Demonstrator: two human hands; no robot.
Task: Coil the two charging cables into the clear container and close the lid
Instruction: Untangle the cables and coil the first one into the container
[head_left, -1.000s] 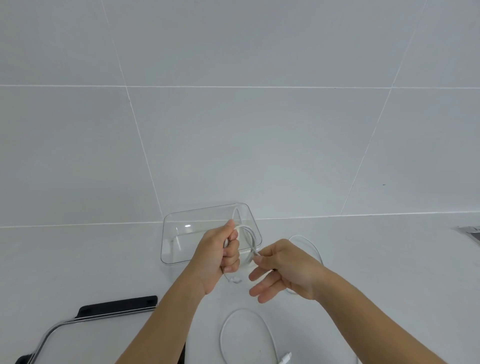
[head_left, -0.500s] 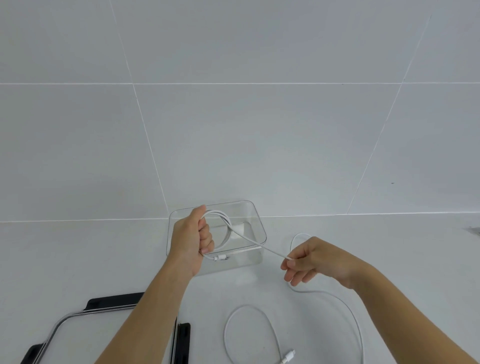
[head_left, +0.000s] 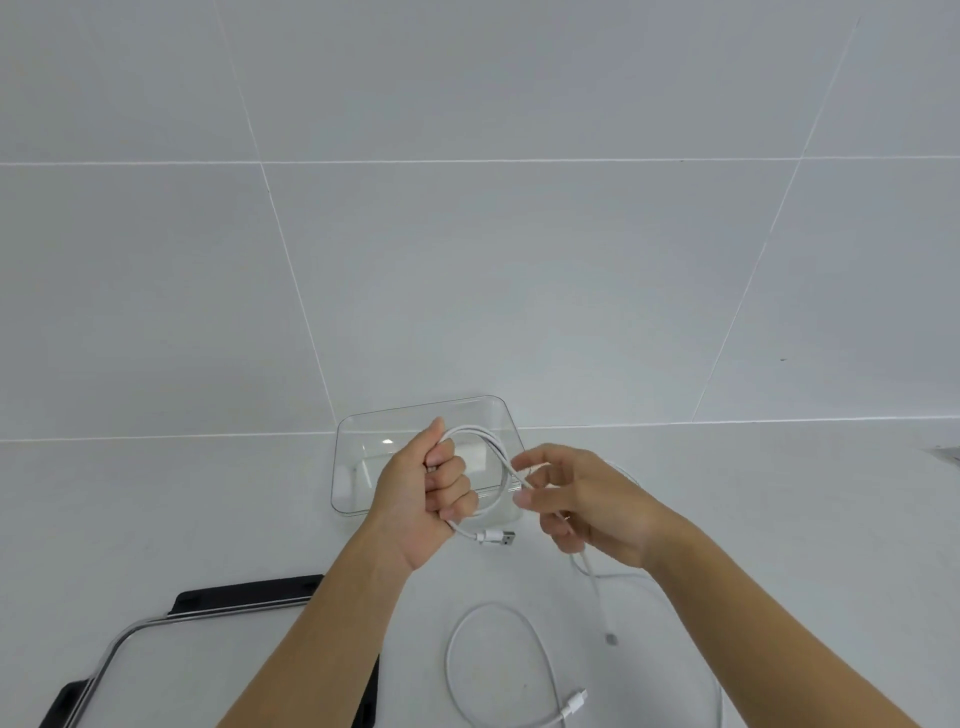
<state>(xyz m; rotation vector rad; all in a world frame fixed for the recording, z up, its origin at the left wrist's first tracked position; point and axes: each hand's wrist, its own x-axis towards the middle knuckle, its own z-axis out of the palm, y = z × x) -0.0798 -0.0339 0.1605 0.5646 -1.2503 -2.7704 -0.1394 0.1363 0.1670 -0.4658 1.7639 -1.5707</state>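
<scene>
In front of the clear rectangular plastic container on the white tabletop, the left hand clenches a coiled white charging cable whose strand the right hand pinches, while a second white cable lies nearer, beside the black-framed clear lid.

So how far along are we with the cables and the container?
Nothing is stowed: the clear container looks empty. In hand: the left hand grips a few loops of the first cable, USB plug dangling, while the right hand feeds its slack. Left: finish that coil, coil the second cable lying on the counter, put both in, then fit the lid, which lies apart.
</scene>
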